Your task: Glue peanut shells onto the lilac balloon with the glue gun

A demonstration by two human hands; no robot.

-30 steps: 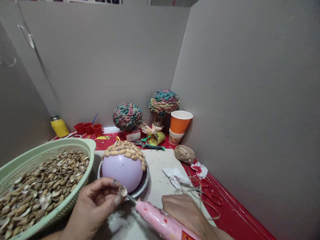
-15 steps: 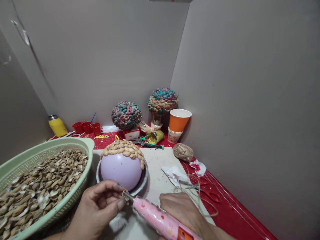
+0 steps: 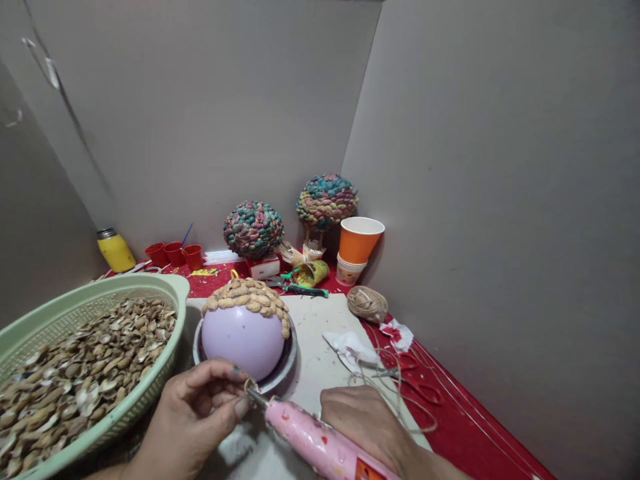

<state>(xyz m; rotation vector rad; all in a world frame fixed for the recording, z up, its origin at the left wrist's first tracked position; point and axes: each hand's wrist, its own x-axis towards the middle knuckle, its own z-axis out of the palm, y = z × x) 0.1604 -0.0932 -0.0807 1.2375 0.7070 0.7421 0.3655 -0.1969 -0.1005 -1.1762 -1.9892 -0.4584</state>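
Head view: the left hand [image 3: 193, 413] pinches a peanut shell [image 3: 251, 385] at the nozzle [image 3: 259, 399] of a pink glue gun [image 3: 307, 433], gripped by the right hand [image 3: 367, 423] and slanting away leftward; the lilac balloon [image 3: 243, 340] sits just beyond, nearer the left hand.

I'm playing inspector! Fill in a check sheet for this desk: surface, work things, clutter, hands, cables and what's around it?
Surface: pale board on a red covering.
Work things: a lilac ball sits in a metal bowl, peanut shells covering its top; loose shells in a green basket.
Clutter: twine, crumpled tissues, scissors, pliers, an orange cup.
Hands: left hand pinches a shell piece; right hand grips a pink tool, its nozzle at that piece.
Cables: what looks like a cord hangs upper left; none seen on the tool.
Surroundings: grey walls; two colourful balls at the back.
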